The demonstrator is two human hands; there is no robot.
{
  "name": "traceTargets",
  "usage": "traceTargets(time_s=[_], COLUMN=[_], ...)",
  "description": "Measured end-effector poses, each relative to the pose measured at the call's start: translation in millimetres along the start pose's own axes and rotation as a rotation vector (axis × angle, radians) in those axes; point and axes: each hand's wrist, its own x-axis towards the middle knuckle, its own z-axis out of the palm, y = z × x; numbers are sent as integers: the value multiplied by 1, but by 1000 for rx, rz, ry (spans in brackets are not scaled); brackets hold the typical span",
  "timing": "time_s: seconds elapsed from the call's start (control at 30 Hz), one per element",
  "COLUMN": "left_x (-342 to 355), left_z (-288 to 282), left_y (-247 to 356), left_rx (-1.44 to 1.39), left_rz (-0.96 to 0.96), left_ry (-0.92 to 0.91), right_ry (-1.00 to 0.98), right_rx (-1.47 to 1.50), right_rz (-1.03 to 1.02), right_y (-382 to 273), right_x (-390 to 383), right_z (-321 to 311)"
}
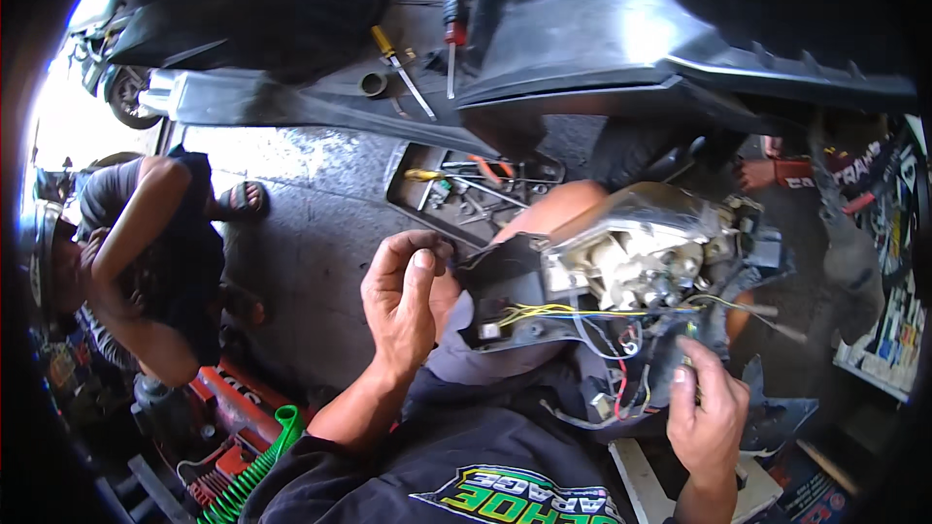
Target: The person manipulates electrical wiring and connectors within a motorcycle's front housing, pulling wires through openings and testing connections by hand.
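A motorcycle headlight assembly (631,267) in a black plastic housing lies across my lap, its pale back facing me. Yellow wires (553,311) run over it from a small white connector (488,330). Left of the housing, my left hand (398,296) is raised, thumb pressed to curled fingers; anything between them is too small to make out. My right hand (711,403) is closed near the wires at the lower right, thumb close to the forefinger. A small yellow-green bit shows at its fingertips, too blurred to name. Red wires (622,378) and a ring terminal (630,347) hang between the hands.
A tool tray (398,196) with several tools sits on the floor beyond my knees. Screwdrivers (451,49) lie on a dark panel ahead. Another person (146,252) crouches at the left, near a coiled green hose (254,475) and red machine (228,398).
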Motion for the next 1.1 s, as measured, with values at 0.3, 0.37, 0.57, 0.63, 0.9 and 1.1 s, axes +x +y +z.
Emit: traceTargets(time_s=[0.3, 0.37, 0.57, 0.63, 0.9, 1.1], left_x=[-26, -31, -24, -23, -29, -34], left_z=[-25, -23, -8, -12, -25, -32], left_y=[-13, -18, 2, -3, -9, -14], left_rx=[200, 114, 3, 38, -139, -288], left_rz=[-661, -685, -683, -685, -741, -755], left_ry=[-374, -363, -338, -377, -420, -457], right_ry=[-105, -112, -102, -113, -170, -162], right_rx=[-54, -51, 2, -29, 53, -23], right_rz=[109, 107, 227, 163, 345, 295], right_y=[-10, -7, -1, 10, 6, 3], right_x=[-8, -10, -16, -20, -17, -10], right_z=[5, 5, 4, 7, 8, 3])
